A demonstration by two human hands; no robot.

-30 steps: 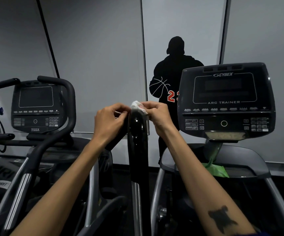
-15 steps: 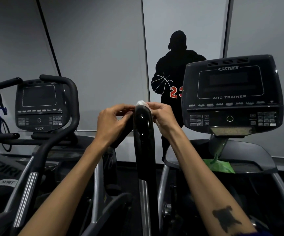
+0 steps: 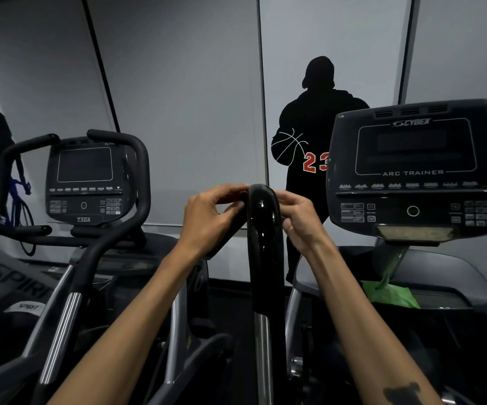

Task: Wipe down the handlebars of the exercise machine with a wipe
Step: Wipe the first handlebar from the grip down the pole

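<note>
A glossy black handlebar (image 3: 263, 229) of the exercise machine rises upright in the centre, on a silver post. My left hand (image 3: 210, 220) is at the left side of its rounded top, with fingers and thumb curled in towards the bar. On the right side, my right hand (image 3: 297, 220) is at the same height with its fingers curled. The wipe is hidden behind the top of the bar and my fingers, which appear to pinch it from both sides.
The Cybex Arc Trainer console (image 3: 414, 171) stands at the right, with a green bag (image 3: 388, 293) on the shelf below it. A second machine with a 750A console (image 3: 86, 182) and curved black handlebars (image 3: 113, 229) is at the left. A grey wall lies behind.
The white wipe showed over the top of the bar earlier and has now slipped out of sight behind it. Both hands stay at the bar's top.
</note>
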